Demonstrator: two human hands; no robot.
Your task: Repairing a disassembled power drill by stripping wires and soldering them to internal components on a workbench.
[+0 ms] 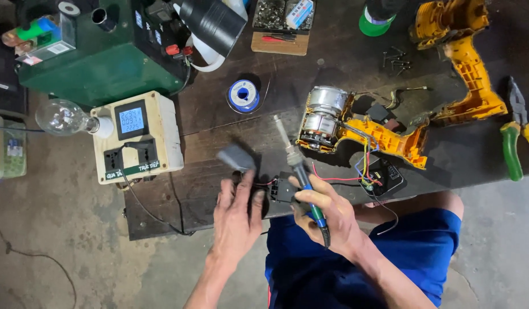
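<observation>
One soldering iron (299, 171) being gripped by right hand (324, 214), tip up over bench (219, 126). One grey part (237, 157) being pinched by left hand (237, 214). Two yellow drill shells (470, 63), one solder spool (243, 95), one bulb (61, 117) lying nearby.

Blue-handled soldering iron (301, 174) — tip raised — beside black switch module (283, 189).

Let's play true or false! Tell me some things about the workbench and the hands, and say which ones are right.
1. The right hand holds a blue-handled soldering iron. True.
2. The yellow drill is closed up in one piece. False: its shell is open, motor and wires showing.
3. Green-handled pliers lie at the bench's right edge. True.
4. The light bulb hangs from the ceiling. False: it sticks out sideways from the cream socket box.
5. The left hand holds a hammer. False: its fingers touch a small black part.
</observation>
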